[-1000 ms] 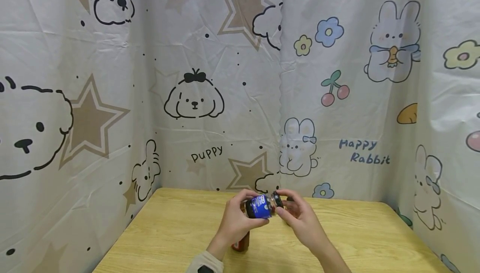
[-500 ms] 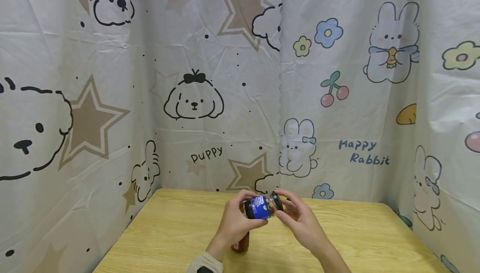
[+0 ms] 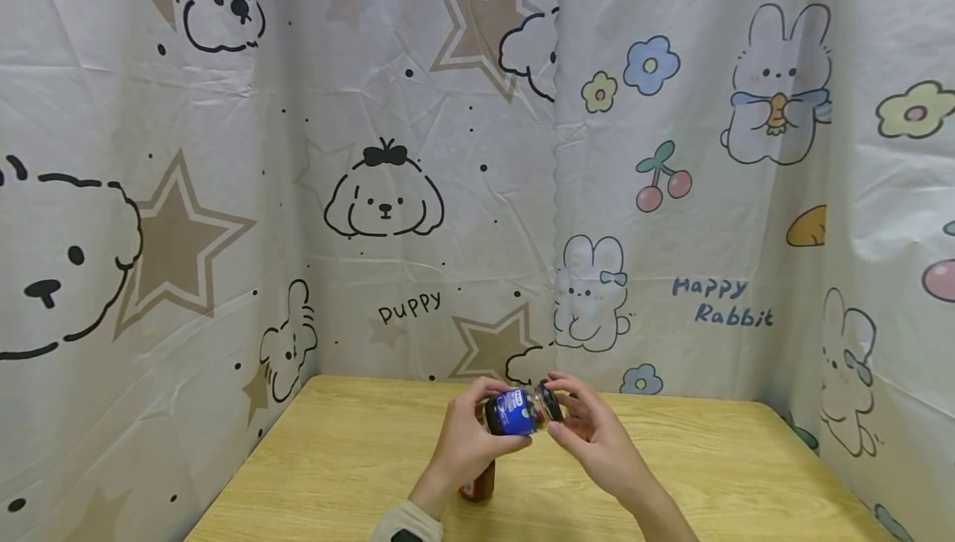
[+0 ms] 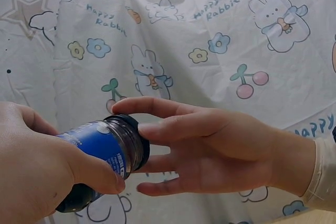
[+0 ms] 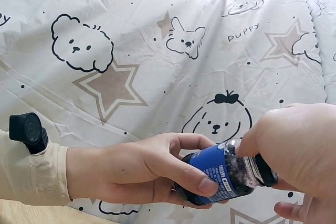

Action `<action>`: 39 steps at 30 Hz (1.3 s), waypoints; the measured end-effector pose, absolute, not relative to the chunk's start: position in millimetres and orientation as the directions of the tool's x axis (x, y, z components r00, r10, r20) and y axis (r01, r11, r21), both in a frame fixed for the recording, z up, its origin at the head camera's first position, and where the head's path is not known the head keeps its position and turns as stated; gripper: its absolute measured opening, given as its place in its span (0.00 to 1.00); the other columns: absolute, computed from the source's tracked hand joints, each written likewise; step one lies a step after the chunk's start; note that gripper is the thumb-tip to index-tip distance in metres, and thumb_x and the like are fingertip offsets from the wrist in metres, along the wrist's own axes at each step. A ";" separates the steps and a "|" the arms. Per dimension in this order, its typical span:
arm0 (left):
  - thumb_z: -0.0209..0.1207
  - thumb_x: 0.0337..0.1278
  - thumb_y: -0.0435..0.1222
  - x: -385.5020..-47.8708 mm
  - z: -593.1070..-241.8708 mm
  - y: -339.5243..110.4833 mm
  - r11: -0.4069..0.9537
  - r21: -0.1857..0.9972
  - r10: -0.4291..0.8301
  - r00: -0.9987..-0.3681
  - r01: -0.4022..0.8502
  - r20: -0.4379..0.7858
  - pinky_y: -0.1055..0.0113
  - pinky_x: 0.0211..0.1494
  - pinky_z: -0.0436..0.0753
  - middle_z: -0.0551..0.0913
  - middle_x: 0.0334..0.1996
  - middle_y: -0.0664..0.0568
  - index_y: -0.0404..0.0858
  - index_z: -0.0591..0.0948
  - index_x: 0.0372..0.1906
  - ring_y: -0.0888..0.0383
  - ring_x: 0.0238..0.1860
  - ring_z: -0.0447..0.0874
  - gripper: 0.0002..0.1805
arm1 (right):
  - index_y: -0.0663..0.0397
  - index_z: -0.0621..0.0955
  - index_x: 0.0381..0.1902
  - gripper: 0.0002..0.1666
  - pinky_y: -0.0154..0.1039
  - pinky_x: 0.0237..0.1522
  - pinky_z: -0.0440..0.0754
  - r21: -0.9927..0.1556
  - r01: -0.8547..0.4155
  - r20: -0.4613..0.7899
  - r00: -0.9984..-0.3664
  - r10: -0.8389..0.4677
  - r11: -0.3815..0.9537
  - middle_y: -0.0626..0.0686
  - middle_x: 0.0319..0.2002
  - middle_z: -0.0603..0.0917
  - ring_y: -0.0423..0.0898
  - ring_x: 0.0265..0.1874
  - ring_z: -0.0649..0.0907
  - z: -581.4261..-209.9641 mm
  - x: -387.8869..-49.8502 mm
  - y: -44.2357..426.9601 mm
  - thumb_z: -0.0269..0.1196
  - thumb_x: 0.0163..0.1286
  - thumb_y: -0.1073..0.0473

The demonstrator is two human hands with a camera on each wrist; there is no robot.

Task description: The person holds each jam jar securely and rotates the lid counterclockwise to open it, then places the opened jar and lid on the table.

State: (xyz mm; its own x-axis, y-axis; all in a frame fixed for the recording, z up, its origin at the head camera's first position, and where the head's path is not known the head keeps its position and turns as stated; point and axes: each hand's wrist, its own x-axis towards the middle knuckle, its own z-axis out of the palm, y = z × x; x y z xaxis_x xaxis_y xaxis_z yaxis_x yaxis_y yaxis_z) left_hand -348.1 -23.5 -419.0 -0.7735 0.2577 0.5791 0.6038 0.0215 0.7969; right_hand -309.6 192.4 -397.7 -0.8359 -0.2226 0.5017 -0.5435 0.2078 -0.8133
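A small glass jar (image 3: pixel 515 411) with a blue label and dark contents is held above the table, lying nearly on its side. My left hand (image 3: pixel 468 430) wraps round its body, thumb along the near side. The jar's black lid (image 3: pixel 550 402) points right, and my right hand (image 3: pixel 597 434) pinches it between thumb and fingertips. In the left wrist view the lid (image 4: pixel 137 137) is on the jar's mouth, with the right hand's lower fingers spread beneath it. The right wrist view shows dark, grainy contents through the jar's glass (image 5: pixel 239 174).
A dark reddish-brown container (image 3: pixel 477 486) with a red label stands on the wooden table (image 3: pixel 336 467) below the left hand, its top hidden by that hand. Printed curtains (image 3: pixel 388 277) close off the back and both sides.
The right hand's fingers shift slightly around the lid. The left hand and the jar stay almost where they were.
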 end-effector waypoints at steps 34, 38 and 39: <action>0.82 0.37 0.28 -347.9 -419.8 -22.0 0.086 0.775 0.270 -0.763 0.626 0.587 0.64 0.46 0.87 0.81 0.50 0.52 0.45 0.81 0.54 0.51 0.51 0.81 0.33 | 0.52 0.72 0.73 0.31 0.38 0.60 0.78 -0.865 -0.467 0.411 -0.869 -0.276 0.181 0.62 0.70 0.69 0.65 0.66 0.75 -396.8 -312.4 200.9 0.65 0.75 0.63; 0.82 0.38 0.29 -348.2 -420.3 -22.2 0.087 0.776 0.273 -0.764 0.624 0.584 0.64 0.46 0.87 0.81 0.51 0.52 0.45 0.81 0.54 0.51 0.51 0.81 0.33 | 0.50 0.71 0.75 0.33 0.41 0.55 0.82 -0.887 -0.422 0.356 -0.883 -0.306 0.187 0.64 0.65 0.74 0.62 0.60 0.80 -396.4 -312.3 205.8 0.65 0.76 0.60; 0.82 0.38 0.29 -348.5 -420.6 -22.5 0.085 0.776 0.274 -0.763 0.626 0.585 0.64 0.45 0.87 0.81 0.51 0.51 0.45 0.81 0.54 0.51 0.50 0.82 0.33 | 0.50 0.70 0.75 0.33 0.41 0.54 0.83 -0.892 -0.414 0.345 -0.884 -0.316 0.183 0.65 0.64 0.76 0.61 0.58 0.81 -396.0 -312.3 206.6 0.65 0.76 0.60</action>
State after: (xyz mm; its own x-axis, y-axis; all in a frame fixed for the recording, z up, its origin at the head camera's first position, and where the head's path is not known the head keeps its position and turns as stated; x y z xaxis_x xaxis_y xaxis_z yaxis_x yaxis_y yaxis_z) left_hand -348.5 -22.5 -420.6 -0.7628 0.2745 0.5855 0.6257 0.0845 0.7755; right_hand -312.3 206.6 -396.0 -0.8837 -0.3164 0.3450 -0.4137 0.1833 -0.8918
